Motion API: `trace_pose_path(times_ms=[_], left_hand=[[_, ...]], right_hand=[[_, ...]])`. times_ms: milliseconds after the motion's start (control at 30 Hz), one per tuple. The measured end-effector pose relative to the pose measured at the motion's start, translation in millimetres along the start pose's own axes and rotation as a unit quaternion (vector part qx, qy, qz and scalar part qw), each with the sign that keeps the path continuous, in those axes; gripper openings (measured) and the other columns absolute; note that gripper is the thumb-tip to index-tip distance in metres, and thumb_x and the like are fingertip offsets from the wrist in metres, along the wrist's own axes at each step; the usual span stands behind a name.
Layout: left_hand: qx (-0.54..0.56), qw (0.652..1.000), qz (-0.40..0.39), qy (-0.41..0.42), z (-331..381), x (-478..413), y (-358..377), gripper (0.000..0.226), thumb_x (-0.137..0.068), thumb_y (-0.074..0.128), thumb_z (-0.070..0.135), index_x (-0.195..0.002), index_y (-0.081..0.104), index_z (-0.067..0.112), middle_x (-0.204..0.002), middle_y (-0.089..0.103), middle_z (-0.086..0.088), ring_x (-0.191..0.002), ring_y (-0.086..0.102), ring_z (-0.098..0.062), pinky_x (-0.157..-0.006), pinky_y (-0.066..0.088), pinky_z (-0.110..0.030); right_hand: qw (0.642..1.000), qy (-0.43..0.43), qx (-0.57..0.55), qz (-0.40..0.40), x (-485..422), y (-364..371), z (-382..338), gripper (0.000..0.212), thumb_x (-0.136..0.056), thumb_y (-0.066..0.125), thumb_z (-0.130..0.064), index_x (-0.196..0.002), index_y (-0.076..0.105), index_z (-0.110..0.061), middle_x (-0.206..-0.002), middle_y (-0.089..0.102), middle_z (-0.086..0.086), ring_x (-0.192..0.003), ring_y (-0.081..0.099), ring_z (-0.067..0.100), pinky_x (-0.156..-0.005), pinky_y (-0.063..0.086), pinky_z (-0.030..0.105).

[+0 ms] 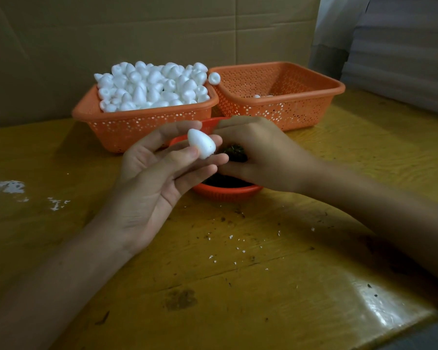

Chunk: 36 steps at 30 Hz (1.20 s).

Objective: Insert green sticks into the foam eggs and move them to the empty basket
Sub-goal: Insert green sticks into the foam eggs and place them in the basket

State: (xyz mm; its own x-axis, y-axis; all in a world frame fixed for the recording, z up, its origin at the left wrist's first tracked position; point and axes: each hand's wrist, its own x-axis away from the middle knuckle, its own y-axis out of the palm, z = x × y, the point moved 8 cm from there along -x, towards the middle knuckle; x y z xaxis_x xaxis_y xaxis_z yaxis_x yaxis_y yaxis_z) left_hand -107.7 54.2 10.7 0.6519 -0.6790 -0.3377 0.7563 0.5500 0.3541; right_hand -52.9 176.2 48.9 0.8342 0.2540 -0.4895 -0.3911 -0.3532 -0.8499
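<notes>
One foam egg [201,147] in left hand [149,183].

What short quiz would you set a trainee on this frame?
1. True or false: the left hand holds a foam egg.
2. Which orange basket is heaped with eggs? A: the one on the left; B: the one on the right; C: both.
3. Fill in: the right hand is over the small round red ____ of dark green pieces.
Key: 1 true; 2 A, the left basket; 3 bowl.
</notes>
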Motion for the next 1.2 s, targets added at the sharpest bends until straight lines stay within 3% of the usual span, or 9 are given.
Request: trace_pose_path(times_ms=[100, 267, 400, 467, 633, 767, 967, 1100, 1200], left_hand=[[0.001, 1.0, 0.014, 0.0, -1, 0, -3, 0.025, -0.089, 0.069, 0.015, -0.113, 0.076, 0.019, -0.117, 0.078, -0.018, -0.101, 0.079, -0.029, -0.08, 0.062, -0.023], [-0.002, 0.999, 0.052, 0.015, 4, -1, -11, 0.025, -0.086, 0.075, 0.022, -0.11, 0.073, 0.017, -0.11, 0.08, -0.016, -0.095, 0.08, -0.026, -0.076, 0.061, -0.023], [-0.004, 0.997, 0.07, 0.021, 5, -2, -16, 0.022, -0.086, 0.074, 0.024, -0.107, 0.073, 0.018, -0.105, 0.081, -0.013, -0.086, 0.08, -0.022, -0.071, 0.061, -0.022], [-0.017, 0.996, 0.085, 0.023, 5, -2, -19, 0.02, -0.086, 0.076, 0.027, -0.104, 0.074, 0.019, -0.104, 0.081, -0.013, -0.079, 0.079, -0.019, -0.066, 0.06, -0.021], [-0.048, 0.991, 0.119, 0.026, 1, -1, -27, 0.023, -0.09, 0.073, 0.031, -0.105, 0.069, 0.015, -0.104, 0.08, -0.013, -0.069, 0.076, -0.017, -0.056, 0.056, -0.02], [-0.042, 0.991, 0.129, 0.014, -1, -1, -30, 0.025, -0.088, 0.074, 0.03, -0.107, 0.068, 0.015, -0.106, 0.08, -0.013, -0.07, 0.076, -0.016, -0.055, 0.056, -0.019], [-0.04, 0.99, 0.132, 0.009, -2, -1, -30, 0.03, -0.084, 0.077, 0.029, -0.109, 0.068, 0.015, -0.104, 0.08, -0.011, -0.07, 0.077, -0.014, -0.054, 0.055, -0.018], [-0.044, 0.991, 0.129, 0.012, -2, 0, -30, 0.025, -0.084, 0.078, 0.028, -0.106, 0.069, 0.019, -0.095, 0.081, -0.004, -0.072, 0.078, -0.013, -0.055, 0.056, -0.017], [-0.041, 0.99, 0.131, 0.016, -2, 0, -30, 0.024, -0.082, 0.08, 0.031, -0.102, 0.071, 0.021, -0.094, 0.081, -0.004, -0.072, 0.078, -0.013, -0.055, 0.056, -0.017]], right_hand=[[1.0, 0.007, -0.006, 0.017, 2, -1, 2, 0.018, -0.096, 0.071, -0.019, -0.101, 0.064, -0.004, -0.09, 0.066, 0.0, -0.084, 0.061, 0.024, -0.073, 0.044, 0.041], [0.996, 0.026, -0.069, 0.045, 4, -2, 6, 0.012, -0.099, 0.065, -0.01, -0.105, 0.059, -0.001, -0.09, 0.07, 0.003, -0.077, 0.064, 0.022, -0.069, 0.046, 0.043], [0.993, 0.038, -0.099, 0.05, 4, -1, 10, 0.008, -0.096, 0.063, -0.003, -0.1, 0.056, -0.001, -0.076, 0.061, -0.014, -0.066, 0.056, 0.002, -0.064, 0.038, 0.023], [0.99, 0.045, -0.124, 0.054, 3, -1, 12, 0.007, -0.098, 0.06, -0.001, -0.101, 0.054, -0.001, -0.078, 0.066, -0.016, -0.071, 0.062, -0.001, -0.067, 0.041, 0.018], [0.986, 0.031, -0.15, 0.06, 2, -2, 8, 0.01, -0.103, 0.062, -0.012, -0.111, 0.063, -0.005, -0.081, 0.072, -0.005, -0.081, 0.069, 0.014, -0.078, 0.053, 0.038], [0.974, 0.041, -0.191, 0.113, 3, -8, 10, 0.014, -0.097, 0.073, -0.016, -0.104, 0.068, -0.005, -0.085, 0.074, 0.0, -0.081, 0.071, 0.015, -0.08, 0.056, 0.043], [0.953, 0.05, -0.242, 0.173, 9, -13, 15, 0.019, -0.089, 0.083, -0.016, -0.092, 0.07, -0.002, -0.08, 0.074, 0.001, -0.066, 0.068, 0.011, -0.066, 0.054, 0.026], [0.96, 0.034, -0.226, 0.162, 9, -13, 11, 0.014, -0.091, 0.081, -0.013, -0.098, 0.076, -0.002, -0.087, 0.077, 0.004, -0.075, 0.074, 0.016, -0.071, 0.06, 0.033], [0.963, 0.027, -0.215, 0.158, 10, -14, 10, 0.011, -0.095, 0.076, -0.009, -0.104, 0.078, -0.004, -0.088, 0.076, -0.006, -0.079, 0.074, 0.009, -0.074, 0.055, 0.023]])
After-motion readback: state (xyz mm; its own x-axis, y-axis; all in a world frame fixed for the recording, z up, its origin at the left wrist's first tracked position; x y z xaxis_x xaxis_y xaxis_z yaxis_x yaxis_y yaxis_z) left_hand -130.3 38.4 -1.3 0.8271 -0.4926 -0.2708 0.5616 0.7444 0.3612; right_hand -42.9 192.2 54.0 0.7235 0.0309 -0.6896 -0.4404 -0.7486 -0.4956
